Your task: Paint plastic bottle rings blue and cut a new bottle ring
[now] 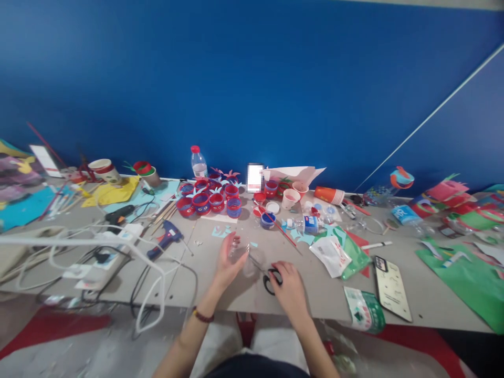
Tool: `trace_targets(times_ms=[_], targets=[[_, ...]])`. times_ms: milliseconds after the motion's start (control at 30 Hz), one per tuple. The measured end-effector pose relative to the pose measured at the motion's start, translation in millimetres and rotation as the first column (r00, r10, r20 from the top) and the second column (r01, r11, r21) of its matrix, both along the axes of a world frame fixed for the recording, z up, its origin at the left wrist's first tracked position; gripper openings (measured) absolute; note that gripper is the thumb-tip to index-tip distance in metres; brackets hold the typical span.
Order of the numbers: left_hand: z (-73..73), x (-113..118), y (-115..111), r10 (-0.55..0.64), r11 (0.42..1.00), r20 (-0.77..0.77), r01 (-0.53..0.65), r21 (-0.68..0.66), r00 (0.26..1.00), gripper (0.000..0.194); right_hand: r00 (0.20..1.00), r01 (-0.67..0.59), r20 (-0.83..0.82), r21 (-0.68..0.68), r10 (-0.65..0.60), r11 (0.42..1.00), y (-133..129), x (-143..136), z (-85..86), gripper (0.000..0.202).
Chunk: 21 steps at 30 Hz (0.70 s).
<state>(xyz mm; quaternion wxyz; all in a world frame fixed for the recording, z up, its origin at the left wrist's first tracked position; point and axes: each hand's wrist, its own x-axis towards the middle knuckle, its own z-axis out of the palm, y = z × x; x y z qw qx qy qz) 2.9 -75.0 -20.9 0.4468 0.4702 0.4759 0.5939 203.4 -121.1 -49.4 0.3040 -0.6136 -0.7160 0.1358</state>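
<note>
Black-handled scissors (271,281) are in my right hand (289,286), its fingers around the handles. Their blades point up and to the left, toward my left hand (229,261). A clear, thin plastic piece (249,264) shows between the two hands, around the blades; its exact shape is hard to make out. My left hand is curved at the left side of this clear piece, fingers bent and thumb toward the blade tips. Small light-blue paper scraps (222,231) lie on the table beyond my left hand.
Behind stand several red and blue decorated cups (200,203) and a bottle (199,164). A glue gun (167,237), cables and a power strip (114,257) lie left. On the right are a bottle (309,224), green plastic (356,257) and a phone (392,287).
</note>
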Motion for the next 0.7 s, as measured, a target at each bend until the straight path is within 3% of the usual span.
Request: trace_targets(times_ms=[133,333,533,700], targets=[[-10.6,1,-3,0.115,0.987,-0.219,-0.088,0.132,0.969,0.061,0.999,-0.032,0.020,-0.040,0.033,0.999,1,-3,15.9,0.012],[-19.0,-2,-1,0.304,0.931,-0.330,-0.204,0.304,0.894,0.064,0.998,-0.014,0.057,-0.111,0.021,0.994,-7,0,24.2,0.006],[-21.2,-4,-2,0.357,0.903,-0.460,-0.175,0.393,0.813,0.065,0.999,-0.011,0.050,-0.148,0.018,0.989,-11,1,23.2,0.007],[-19.9,-3,-4,0.411,0.886,-0.502,-0.205,0.416,0.761,0.061,0.992,0.080,-0.090,-0.054,-0.084,0.995,-7,17,24.1,0.010]])
